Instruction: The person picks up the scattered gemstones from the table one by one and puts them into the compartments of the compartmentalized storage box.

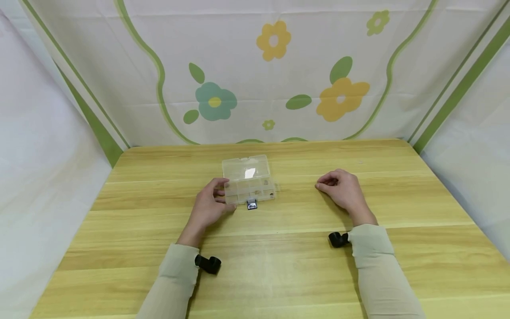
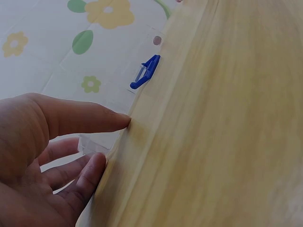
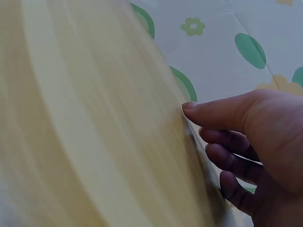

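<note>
A clear plastic compartment box [image 1: 232, 197] stands on the wooden table, its lid [image 1: 255, 168] swung back. Small brownish pieces lie in some of the right-hand compartments. On the front side is a blue clasp [image 2: 147, 72]. My left hand [image 1: 210, 203] holds the box's left end, thumb at the front corner and fingers at the rear. In the left wrist view only slivers of clear plastic show past the fingers. To the right of the box, my right hand [image 1: 340, 188] rests at the tabletop with loosely curled fingers. Nothing shows between its thumb [image 3: 208, 111] and fingers.
A tiny clear piece [image 1: 360, 162] lies on the table [image 1: 279, 274] toward the far right. Behind the table hangs a white cloth [image 1: 247, 53] printed with flowers, and more cloth closes off both sides.
</note>
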Demonstrator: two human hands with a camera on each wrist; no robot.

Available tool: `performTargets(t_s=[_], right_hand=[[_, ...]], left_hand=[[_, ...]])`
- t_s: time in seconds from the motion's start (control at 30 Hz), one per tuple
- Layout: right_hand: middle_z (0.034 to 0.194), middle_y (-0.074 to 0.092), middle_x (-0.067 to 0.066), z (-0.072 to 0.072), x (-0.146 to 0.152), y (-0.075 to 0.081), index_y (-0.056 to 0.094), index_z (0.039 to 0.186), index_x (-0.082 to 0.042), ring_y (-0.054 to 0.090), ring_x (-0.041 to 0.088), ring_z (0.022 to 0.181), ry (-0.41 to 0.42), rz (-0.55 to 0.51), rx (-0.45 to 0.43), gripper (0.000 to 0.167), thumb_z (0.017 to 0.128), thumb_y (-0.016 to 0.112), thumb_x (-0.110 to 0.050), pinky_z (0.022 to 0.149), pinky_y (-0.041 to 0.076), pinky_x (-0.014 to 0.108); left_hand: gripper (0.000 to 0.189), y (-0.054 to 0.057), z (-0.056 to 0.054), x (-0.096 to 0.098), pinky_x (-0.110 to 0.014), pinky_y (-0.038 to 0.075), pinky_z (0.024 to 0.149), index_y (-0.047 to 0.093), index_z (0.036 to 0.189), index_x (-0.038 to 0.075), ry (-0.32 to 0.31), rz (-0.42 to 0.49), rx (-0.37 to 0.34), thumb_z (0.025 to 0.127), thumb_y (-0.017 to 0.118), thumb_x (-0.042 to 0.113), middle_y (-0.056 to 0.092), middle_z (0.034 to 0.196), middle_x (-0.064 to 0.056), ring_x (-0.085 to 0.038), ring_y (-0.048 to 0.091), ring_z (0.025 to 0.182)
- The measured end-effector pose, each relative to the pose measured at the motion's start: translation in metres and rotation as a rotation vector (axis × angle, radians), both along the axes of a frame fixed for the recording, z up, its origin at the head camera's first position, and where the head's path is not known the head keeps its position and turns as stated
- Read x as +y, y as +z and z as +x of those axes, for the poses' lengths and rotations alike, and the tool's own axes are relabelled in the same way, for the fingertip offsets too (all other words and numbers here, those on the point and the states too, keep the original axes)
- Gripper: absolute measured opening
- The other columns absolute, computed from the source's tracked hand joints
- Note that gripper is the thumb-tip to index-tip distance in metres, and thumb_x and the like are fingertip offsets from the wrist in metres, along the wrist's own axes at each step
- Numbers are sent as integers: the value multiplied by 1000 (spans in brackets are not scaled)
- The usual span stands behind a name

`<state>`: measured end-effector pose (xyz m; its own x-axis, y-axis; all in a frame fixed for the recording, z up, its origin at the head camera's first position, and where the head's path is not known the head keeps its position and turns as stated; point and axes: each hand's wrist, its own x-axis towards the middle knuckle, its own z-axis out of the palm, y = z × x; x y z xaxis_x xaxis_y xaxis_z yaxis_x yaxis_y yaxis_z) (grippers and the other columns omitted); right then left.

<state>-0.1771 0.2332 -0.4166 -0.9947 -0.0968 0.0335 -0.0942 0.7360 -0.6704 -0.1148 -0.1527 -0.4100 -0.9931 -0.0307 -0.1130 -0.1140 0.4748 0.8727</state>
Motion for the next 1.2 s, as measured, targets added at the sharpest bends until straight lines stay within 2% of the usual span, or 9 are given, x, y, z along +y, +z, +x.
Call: performTargets(t_s=[0.2,0.5,0.7,0.97,1.2], right_hand=[[114,70,10,0,-5,-2,81,111,-13,65,26,99,10,-8,-11,19,102,77,-29,85,52,38],[113,71,9,1,-12,-5,81,111,-14,66,25,98,34,-32,-8,17,101,78,-27,86,53,38],[113,72,8,-2,-17,-4,81,110,-14,66,25,99,32,-40,-1,17,100,79,-27,87,53,39],[115,72,8,-3,-28,-1,81,111,-16,66,26,102,29,-74,-37,19,100,79,-30,91,51,40],[113,73,6,-2,-40,-2,82,110,-17,66,24,100,38,-97,-45,17,100,79,-30,88,52,37]], left_hand=[[75,1,0,-1,-48,60,101,57,150,8,0,1,4,82,88,-2,63,143,-19,-36,69,115],[77,-4,2,-2,-47,60,102,57,151,10,12,5,-5,81,88,-2,62,145,-17,-35,69,116],[78,-3,-1,0,-47,60,101,56,151,10,5,-4,0,81,88,-2,62,146,-16,-35,69,116],[77,0,-1,2,-48,60,102,57,151,10,8,-10,1,82,87,-3,62,145,-17,-36,68,116],[77,0,1,0,-47,60,102,57,151,10,13,2,-9,81,87,-3,63,137,-21,-35,68,115]])
